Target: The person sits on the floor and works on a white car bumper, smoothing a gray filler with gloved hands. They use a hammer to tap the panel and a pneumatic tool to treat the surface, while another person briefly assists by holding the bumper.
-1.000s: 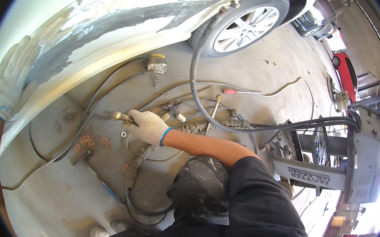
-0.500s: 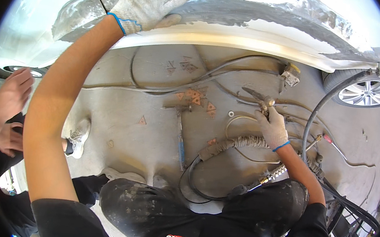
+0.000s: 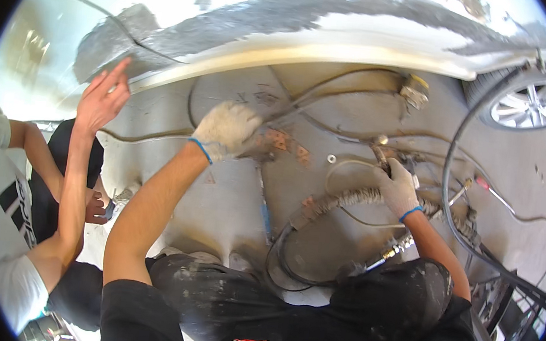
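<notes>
My left hand (image 3: 227, 131), in a white knitted glove, hovers over the floor below the car's sill. Motion smears its fingers, and nothing in it can be made out. Close by lie several copper-coloured triangular plates (image 3: 281, 141) and a hammer with a blue handle (image 3: 264, 204). To the right, my right hand (image 3: 399, 189), also gloved, is closed around a metal tool with a round brass-coloured end (image 3: 381, 142); its lower part is hidden by the fingers. Cables and a fabric-sleeved hose (image 3: 350, 197) lie around that hand.
The white car side (image 3: 367, 37) with grey filler patches spans the top. A co-worker's bare hand (image 3: 104, 98) points near the panel at left. At right are a wheel (image 3: 533, 104) and a hanging black hose (image 3: 449, 169). A yellow-topped block (image 3: 415, 92) lies near the sill.
My left hand has come off the car panel, down toward the floor plates. The co-worker's hand has risen toward the panel with a finger out. My right hand still grips the tool, now turned.
</notes>
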Tool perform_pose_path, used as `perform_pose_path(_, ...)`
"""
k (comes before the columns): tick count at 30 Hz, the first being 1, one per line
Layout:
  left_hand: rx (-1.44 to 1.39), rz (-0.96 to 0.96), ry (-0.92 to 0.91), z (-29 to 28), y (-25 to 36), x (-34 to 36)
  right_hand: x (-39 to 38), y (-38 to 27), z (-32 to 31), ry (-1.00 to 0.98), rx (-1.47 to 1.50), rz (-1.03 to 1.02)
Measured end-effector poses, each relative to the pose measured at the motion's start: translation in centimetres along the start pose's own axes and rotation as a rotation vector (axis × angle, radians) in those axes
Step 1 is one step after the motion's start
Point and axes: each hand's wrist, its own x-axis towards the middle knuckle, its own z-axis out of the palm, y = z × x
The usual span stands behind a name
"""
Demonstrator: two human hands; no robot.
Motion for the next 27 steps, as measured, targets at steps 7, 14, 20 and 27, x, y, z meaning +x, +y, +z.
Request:
perform_pose_path(7, -0.073, 0.114, -0.413, 5.1, 6.4, 1.7, -5.8, 8.6, -2.6, 0.163, -0.064, 0.027)
perform_pose_path(14, -0.167, 0.229, -0.494, 8.0, 11.3, 3.1, -14.4, 17.3, -3.4, 0.382, -0.11, 0.371)
perform_pose_path(20, -0.182, 0.329, -0.571, 10.1, 14.6, 3.9, -19.6, 23.5, -1.8, 0.416, -0.031, 0.685)
perform_pose_path(27, -0.318, 0.286, -0.691, 8.9, 19.0, 6.4, -18.6, 25.9, -3.3, 0.613, 0.968, 0.879)
